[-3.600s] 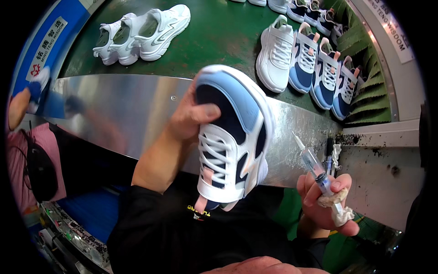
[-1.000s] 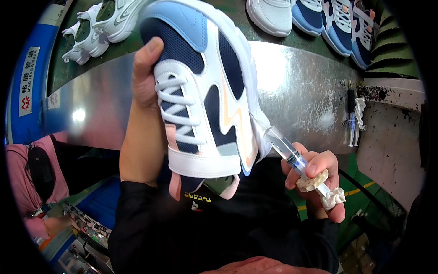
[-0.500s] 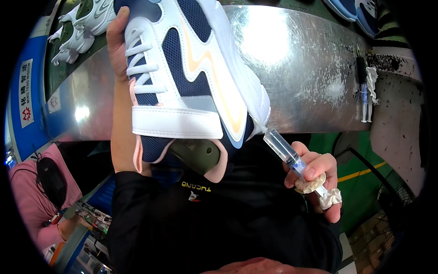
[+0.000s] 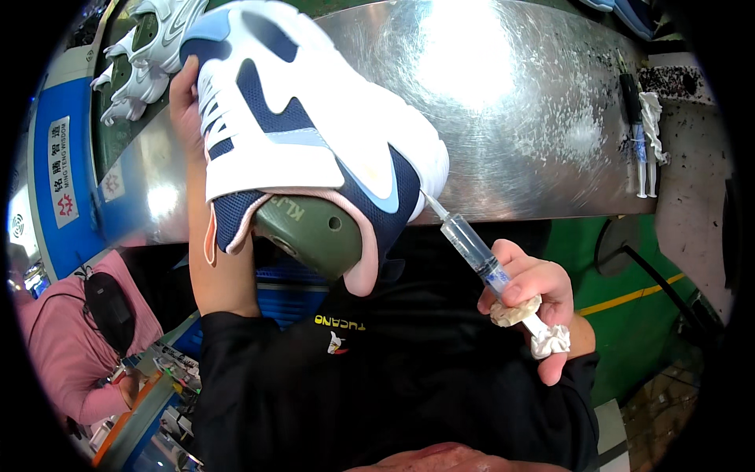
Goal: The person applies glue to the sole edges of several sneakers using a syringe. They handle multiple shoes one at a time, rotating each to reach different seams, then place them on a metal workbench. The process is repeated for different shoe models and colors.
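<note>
A white and navy sneaker with light blue patches is held up over the metal worktop. My left hand is closed on its toe-end side, and the rest of that grip is hidden behind the shoe. Inside the sneaker sits a dark green shoe last, showing at the ankle opening. My right hand grips a clear syringe, its narrow tip at the heel, along the line where upper meets white sole. Crumpled whitish wrapping covers the syringe's flange and plunger end, with my thumb near the plunger end.
The shiny, scratched metal worktop spans the far side. More syringes lie at its right end, beside a grimy pale surface. White sneakers on green lasts stand far left. A person in a pink top works at lower left.
The sneaker has shifted left and tilted, showing more of the green last. The syringe has moved slightly left with it, its tip still at the heel's sole line.
</note>
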`<action>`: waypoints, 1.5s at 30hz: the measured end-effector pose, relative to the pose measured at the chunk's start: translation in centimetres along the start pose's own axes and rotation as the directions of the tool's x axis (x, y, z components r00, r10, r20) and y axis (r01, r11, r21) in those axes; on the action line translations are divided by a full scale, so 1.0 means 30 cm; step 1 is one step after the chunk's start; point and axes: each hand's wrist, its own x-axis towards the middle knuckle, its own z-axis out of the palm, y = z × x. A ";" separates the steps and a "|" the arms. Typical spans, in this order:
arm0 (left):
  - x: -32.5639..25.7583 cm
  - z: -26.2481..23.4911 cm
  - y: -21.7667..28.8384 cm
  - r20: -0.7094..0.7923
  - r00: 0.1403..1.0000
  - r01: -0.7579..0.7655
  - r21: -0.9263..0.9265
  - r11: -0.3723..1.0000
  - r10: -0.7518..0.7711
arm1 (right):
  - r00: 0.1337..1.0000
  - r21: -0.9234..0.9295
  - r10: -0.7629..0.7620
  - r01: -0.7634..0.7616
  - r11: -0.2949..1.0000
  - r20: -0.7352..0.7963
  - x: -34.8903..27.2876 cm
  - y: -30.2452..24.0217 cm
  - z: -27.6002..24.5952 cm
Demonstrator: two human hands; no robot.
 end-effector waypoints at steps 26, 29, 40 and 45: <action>-0.680 -0.118 -0.093 -0.213 0.968 0.179 0.205 0.962 -0.135 | 0.998 -0.354 -0.021 0.043 0.934 0.064 0.101 0.074 0.021; -0.700 -0.074 -0.151 -0.167 0.951 0.278 0.087 0.956 -0.261 | 0.999 -0.348 -0.016 0.029 0.937 0.039 0.097 0.074 0.029; -0.701 0.009 -0.304 -0.015 0.926 0.374 -0.108 0.921 -0.378 | 0.996 -0.373 0.050 -0.019 0.928 0.074 0.128 0.015 0.081; -0.687 0.030 -0.304 -0.027 0.864 0.500 -0.076 0.862 -0.504 | 0.990 -0.336 0.086 -0.045 0.941 0.111 0.148 -0.013 0.110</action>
